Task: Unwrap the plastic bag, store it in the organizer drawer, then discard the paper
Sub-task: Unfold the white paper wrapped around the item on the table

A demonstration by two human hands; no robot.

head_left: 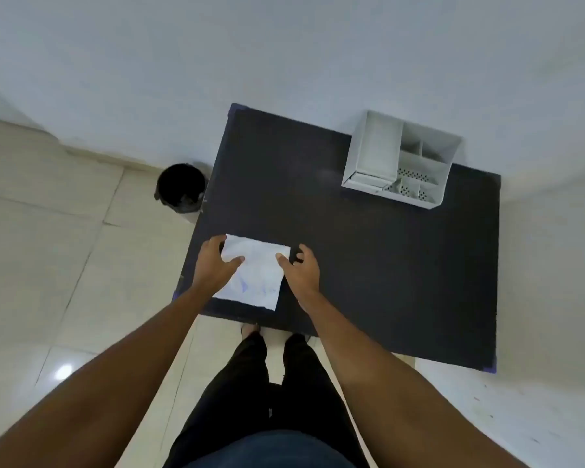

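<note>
1. I see the folded paper point(252, 271) lying flat near the table's point(368, 265) front-left edge, directly between both hands. Its long axis runs roughly 11 to 5 o'clock.
2. Left hand point(213, 261): fingers spread, thumb pressing the paper's left part, fingers at its far-left corner. Not gripping.
3. Right hand point(301, 268): loosely open, thumb touching the right edge. Holds nothing.
4. Both hands equally near. Plastic bag not visible; presumably inside.
5. Organizer point(399, 160) at 1 o'clock, well apart; bin point(181, 187) at 11 o'clock, on the floor.
</note>
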